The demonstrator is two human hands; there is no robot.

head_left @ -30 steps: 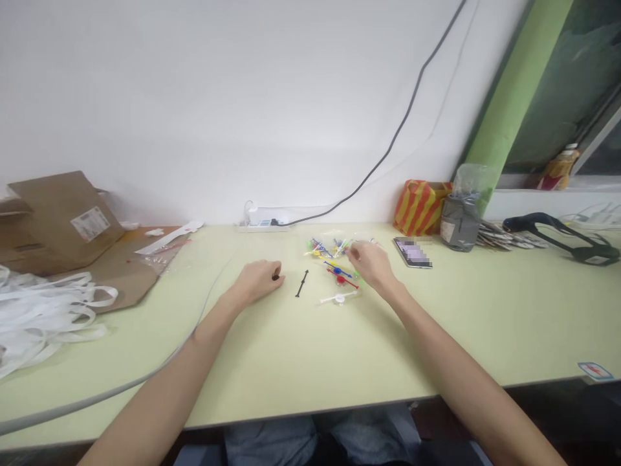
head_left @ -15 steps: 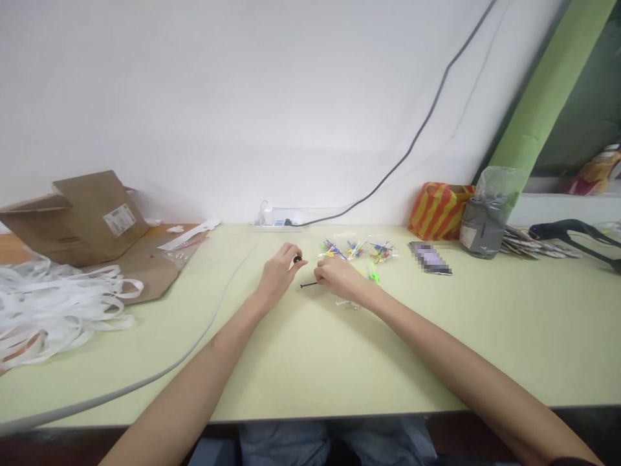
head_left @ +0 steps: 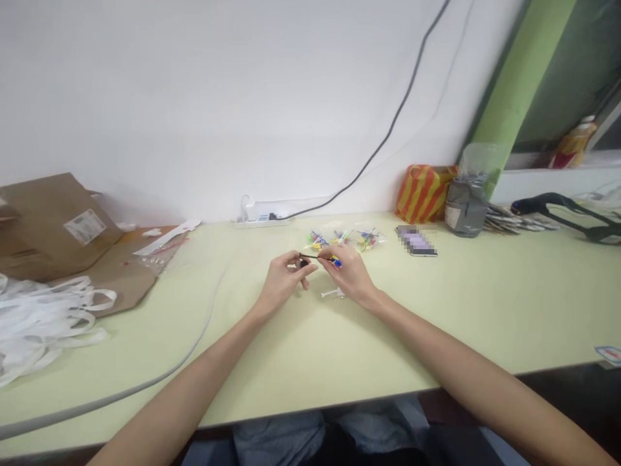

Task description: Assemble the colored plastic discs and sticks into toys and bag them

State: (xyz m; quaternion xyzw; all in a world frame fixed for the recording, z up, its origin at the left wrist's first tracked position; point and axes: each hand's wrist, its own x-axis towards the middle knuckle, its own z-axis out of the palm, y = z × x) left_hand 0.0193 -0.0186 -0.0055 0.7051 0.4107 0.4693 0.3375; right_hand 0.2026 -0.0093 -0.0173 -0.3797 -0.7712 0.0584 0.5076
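My left hand is closed, pinching a small round black piece at its fingertips. My right hand grips a thin black stick, which lies level and reaches across to the left fingers. Something small and blue shows by the right fingers; whether it belongs to the stick I cannot tell. On the table below the right hand lies a small white plastic piece. Just behind the hands are clear bags of small coloured plastic parts, partly covered by the right hand.
A phone lies to the right, before a striped bag and a grey packet. A power strip sits against the wall. On the left are a cardboard box, white straps and a grey cable.
My right hand has raised the black stick from near the table and brought it to the left hand. The view has shifted to the right.
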